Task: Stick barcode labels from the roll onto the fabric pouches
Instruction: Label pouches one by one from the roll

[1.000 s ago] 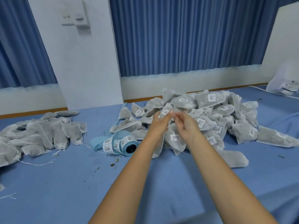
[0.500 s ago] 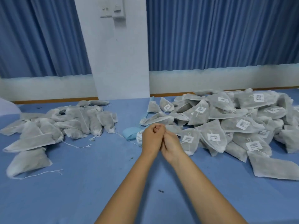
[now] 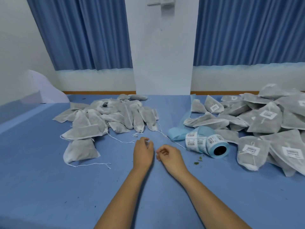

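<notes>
My left hand [image 3: 143, 151] and my right hand [image 3: 168, 156] hover side by side over the blue cloth [image 3: 115, 187], a small gap between them. Both have loosely curled fingers and hold nothing. The label roll [image 3: 206, 143], blue-backed with white barcode labels, lies on its side just right of my right hand. A heap of grey fabric pouches without labels [image 3: 107, 116] lies beyond and left of my left hand. A larger heap of pouches bearing barcode labels [image 3: 264, 123] fills the right side.
Loose white drawstrings [image 3: 89, 165] trail from the left heap across the cloth. A strip of blue backing paper [image 3: 176, 133] lies behind the roll. Small green crumbs [image 3: 198, 160] sit in front of the roll. A white pillar [image 3: 163, 63] and blue curtains stand behind.
My hands drew back from the labelled heap, met as closed fists, then parted and loosened. The view swung left, bringing the unlabelled heap and the roll into the middle.
</notes>
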### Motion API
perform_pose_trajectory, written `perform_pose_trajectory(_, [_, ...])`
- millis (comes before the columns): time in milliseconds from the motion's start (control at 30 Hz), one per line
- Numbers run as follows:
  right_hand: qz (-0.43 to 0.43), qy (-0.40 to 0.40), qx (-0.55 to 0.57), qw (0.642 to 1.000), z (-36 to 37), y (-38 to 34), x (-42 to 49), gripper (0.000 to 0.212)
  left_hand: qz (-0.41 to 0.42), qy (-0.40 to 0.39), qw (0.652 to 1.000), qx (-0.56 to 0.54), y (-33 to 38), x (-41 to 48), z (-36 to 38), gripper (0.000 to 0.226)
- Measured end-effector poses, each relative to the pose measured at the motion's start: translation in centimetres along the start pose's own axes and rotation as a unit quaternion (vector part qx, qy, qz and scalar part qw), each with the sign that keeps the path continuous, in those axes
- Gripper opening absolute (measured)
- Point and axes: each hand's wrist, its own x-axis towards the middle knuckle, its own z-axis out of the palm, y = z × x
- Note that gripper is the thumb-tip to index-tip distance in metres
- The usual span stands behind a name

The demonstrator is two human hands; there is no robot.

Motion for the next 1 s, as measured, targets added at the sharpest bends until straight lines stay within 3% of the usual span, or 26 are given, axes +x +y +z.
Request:
perform_pose_trajectory(167, [0.006, 0.006, 0.009, 1.0, 0.3, 1.3, 0.7, 0.028, 0.02, -0.051, 0.991, 0.125, -1.9, 4.8, -0.7, 0.044])
perform_pose_trajectory(300, [-0.004, -0.007, -0.006, 1.0, 0.5, 1.4, 0.8, 0.028, -0.049, -0.111, 0.972, 0.202, -1.3, 8.1, 0.0, 0.047])
perform_pose_trajectory(400, [-0.002, -0.01, -0.001, 1.0, 0.4, 1.5, 1.0, 0.029, -0.024, -0.083, 0.964, 0.25, -1.1, 8.4, 0.5, 0.043])
perform_pose_trajectory(500, [0.001, 0.006, -0.004, 1.0, 0.7, 1.4, 0.8, 0.027, -0.048, -0.003, 0.994, 0.098, -0.3, 6.8, 0.6, 0.038])
perform_pose_trajectory(600, [0.009, 0.038, 0.025, 0.999, 0.7, 1.1, 0.7, 0.011, -0.093, 0.048, 0.991, -0.085, 2.3, 3.8, 0.6, 0.038])
perform_pose_trajectory(700, [0.032, 0.066, 0.106, 0.992, -0.2, -0.1, 0.7, 0.022, -0.091, 0.038, 0.969, -0.225, 4.6, 0.3, 1.5, 0.042])
perform_pose_trajectory(767, [0.048, 0.072, 0.173, 0.981, -1.1, -0.8, 0.6, 0.02, -0.067, 0.008, 0.964, -0.259, 5.0, -1.4, 2.4, 0.043])
perform_pose_trajectory(867, [0.062, 0.035, 0.224, 0.972, -2.7, -1.2, 0.6, 0.014, 0.043, -0.003, 0.988, -0.147, 4.8, -2.8, 3.4, 0.039])
perform_pose_trajectory(1000, [0.006, 0.008, 0.156, 0.988, -5.6, -1.2, 1.0, 0.019, 0.137, 0.023, 0.99, 0.005, 4.8, -2.6, 3.0, 0.052])
